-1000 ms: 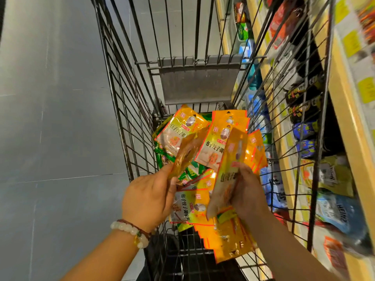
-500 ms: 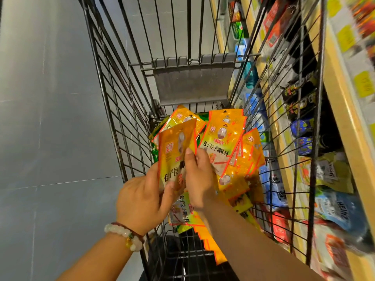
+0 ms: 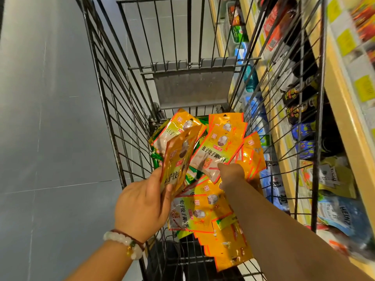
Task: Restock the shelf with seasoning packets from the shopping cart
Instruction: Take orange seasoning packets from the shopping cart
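Head view: stocked shelf [image 3: 343,110] beside wire cart [image 3: 113,110].

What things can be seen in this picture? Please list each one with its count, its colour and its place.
shopping cart: one, dark wire, centre of view, beside the shelf
grey flap: one, grey, on the cart's far wall
orange seasoning packets: many, too overlapped to count, orange and yellow, piled in the cart
green packets: a few, green, partly buried under the orange pile
held packets: a small stack, orange, upright in the left hand
shelf: one, pale yellow edge, right of the cart, stocked with mixed goods
floor: grey, left of the cart
bracelet: one, white beads, left wrist
left hand: grips the held packets
right hand: reaches into the pile, fingers hidden
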